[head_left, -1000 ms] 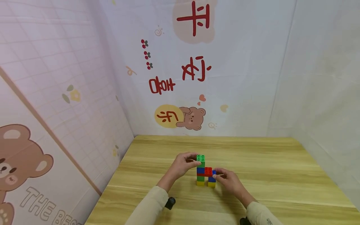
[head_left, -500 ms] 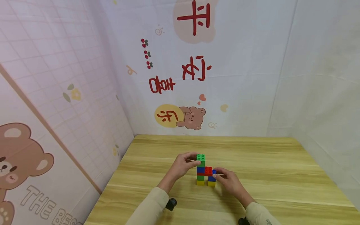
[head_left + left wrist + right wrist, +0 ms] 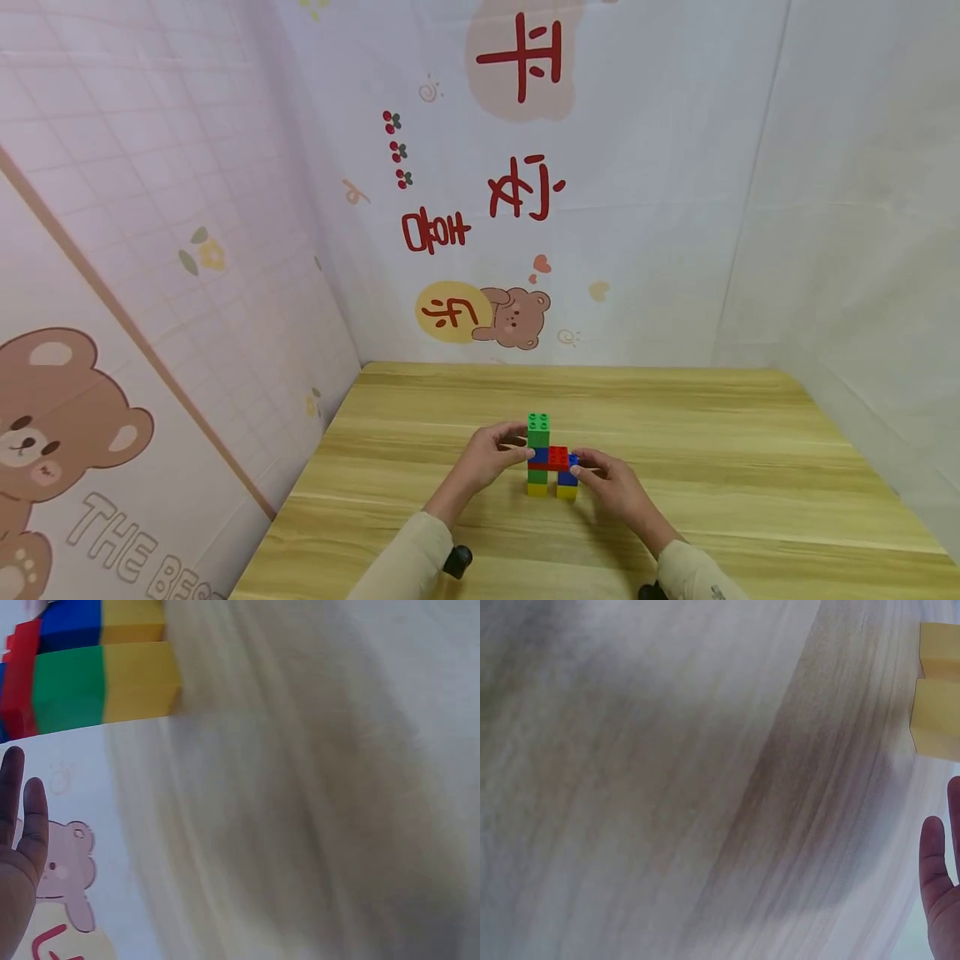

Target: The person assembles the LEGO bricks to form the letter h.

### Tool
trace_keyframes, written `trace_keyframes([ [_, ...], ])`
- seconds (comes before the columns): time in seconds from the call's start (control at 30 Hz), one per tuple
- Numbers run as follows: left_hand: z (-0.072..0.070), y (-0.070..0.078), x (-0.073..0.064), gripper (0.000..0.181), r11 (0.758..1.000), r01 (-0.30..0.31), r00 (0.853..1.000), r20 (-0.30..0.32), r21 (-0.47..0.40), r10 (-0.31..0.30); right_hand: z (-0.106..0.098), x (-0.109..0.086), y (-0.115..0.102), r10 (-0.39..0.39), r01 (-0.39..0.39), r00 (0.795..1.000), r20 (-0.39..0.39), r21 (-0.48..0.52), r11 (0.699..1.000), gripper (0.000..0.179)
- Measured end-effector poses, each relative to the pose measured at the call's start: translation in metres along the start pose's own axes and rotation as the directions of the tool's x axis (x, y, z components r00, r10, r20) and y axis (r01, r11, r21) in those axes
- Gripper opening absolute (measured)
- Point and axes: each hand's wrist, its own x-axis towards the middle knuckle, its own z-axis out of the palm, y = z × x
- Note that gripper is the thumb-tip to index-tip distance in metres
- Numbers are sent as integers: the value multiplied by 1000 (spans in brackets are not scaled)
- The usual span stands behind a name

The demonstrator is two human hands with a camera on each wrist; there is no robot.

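A structure of toy building bricks stands upright on the table in the head view. Its taller left column has a green brick on top, then a blue brick, with green and yellow ones below. A red brick bridges to the shorter right column, where a blue brick sits over a yellow brick. My left hand pinches the left column near its upper blue brick, thumb in front, fingertips partly hidden behind. From the right side, my right hand pinches the right column's blue brick.
The wood-grain table extends around the structure. Behind it hangs a white printed cloth, and another patterned cloth lines the left side. A black wrist device sits by the left sleeve.
My left hand has slid down from the top green brick to about the blue brick below it. The right hand keeps its hold. The head view has shifted slightly.
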Motion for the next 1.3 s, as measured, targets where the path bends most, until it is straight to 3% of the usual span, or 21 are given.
trace_keyframes([
  [0.17, 7, -14, -4, 38, 999, 41, 999, -6, -22, -41, 0, -1, 0, 18, -18, 1000, 1, -7, 1000, 36],
  [0.5, 16, -28, -7, 43, 999, 16, 1000, -15, -30, -17, 0, -2, 3, 9, -9, 1000, 7, 41, 999, 45],
  [0.7, 19, -31, -7, 45, 1000, 14, 1000, -24, -17, -15, 3, 0, 7, -8, 8, 1000, -14, 54, 998, 46],
  [0.93, 22, -30, -7, 51, 999, 34, 998, -47, -15, -35, 3, -1, 6, -19, 19, 998, -54, -4, 1000, 43],
  [1.13, 23, -31, -4, 61, 999, 34, 998, -58, 3, -34, 4, -2, 7, 19, -19, 999, -31, -2, 1000, 42],
  [1.3, 24, -34, -3, 73, 999, 40, 999, -24, 16, -39, 5, -2, 10, 34, -35, 999, -12, -5, 999, 45],
])
